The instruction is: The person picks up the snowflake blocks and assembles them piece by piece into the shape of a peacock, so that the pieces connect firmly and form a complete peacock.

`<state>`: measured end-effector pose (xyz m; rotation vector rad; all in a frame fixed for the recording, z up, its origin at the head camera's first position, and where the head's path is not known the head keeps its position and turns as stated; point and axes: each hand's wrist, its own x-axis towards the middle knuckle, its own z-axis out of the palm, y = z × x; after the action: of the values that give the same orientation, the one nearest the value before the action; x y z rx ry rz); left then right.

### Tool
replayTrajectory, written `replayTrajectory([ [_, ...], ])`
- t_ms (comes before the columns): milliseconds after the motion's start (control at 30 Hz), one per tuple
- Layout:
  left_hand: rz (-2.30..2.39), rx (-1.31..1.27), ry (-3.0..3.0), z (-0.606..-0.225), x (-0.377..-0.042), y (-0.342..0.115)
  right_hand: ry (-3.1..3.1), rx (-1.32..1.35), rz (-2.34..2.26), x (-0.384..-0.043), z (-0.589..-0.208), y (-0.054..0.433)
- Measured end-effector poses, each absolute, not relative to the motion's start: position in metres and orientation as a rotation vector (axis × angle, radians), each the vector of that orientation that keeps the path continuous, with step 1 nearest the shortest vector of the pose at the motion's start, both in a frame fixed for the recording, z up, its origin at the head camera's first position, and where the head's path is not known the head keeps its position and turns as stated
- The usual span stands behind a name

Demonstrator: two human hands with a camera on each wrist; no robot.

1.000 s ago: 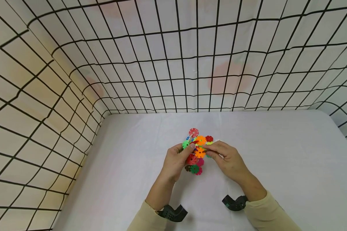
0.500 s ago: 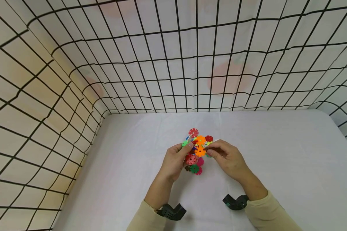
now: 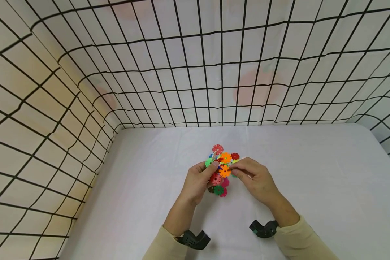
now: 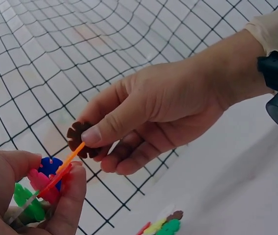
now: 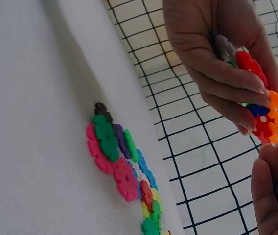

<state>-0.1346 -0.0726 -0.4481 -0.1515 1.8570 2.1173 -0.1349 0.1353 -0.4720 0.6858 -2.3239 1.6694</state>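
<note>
My left hand (image 3: pixel 196 180) grips a small cluster of joined notched plastic discs above the table. In the left wrist view, a blue disc (image 4: pixel 52 163), a pink disc (image 4: pixel 47 182) and a green disc (image 4: pixel 29 203) show between the thumb and fingers. An orange disc (image 5: pixel 277 110) sticks out of the cluster toward my right hand (image 3: pixel 259 182). Between right thumb and fingers I pinch a brown disc (image 4: pixel 74 139), its edge right at the orange disc's rim. Part of the brown disc is hidden by the thumb.
Loose discs lie on the white table (image 3: pixel 143 173) under and beyond the hands, among them a dark green disc (image 5: pixel 105 137) and a pink disc (image 5: pixel 126 178). Black wire mesh (image 3: pixel 195 72) stands along the back and sides. Each wrist carries a black camera (image 3: pixel 195 240).
Both hands stay almost in place. The cluster and left hand shifted slightly left, then back. The right fingers keep the brown disc at the orange disc, moving only a little.
</note>
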Motion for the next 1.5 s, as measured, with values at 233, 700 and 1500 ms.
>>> replayTrajectory([
  [233, 2.132, -0.166, 1.854, -0.447, -0.135, -0.071, -2.317, 0.655, 1.685, -0.137, -0.475, 0.136],
  [700, 2.246, -0.172, 1.767, -0.449, -0.137, -0.075, -2.927, 0.237, 1.071, -0.151, -0.516, 0.143],
  [1500, 2.227, -0.232, 1.822, -0.450, -0.134, -0.065, -2.224, 0.387, 2.187, -0.143, -0.486, 0.140],
])
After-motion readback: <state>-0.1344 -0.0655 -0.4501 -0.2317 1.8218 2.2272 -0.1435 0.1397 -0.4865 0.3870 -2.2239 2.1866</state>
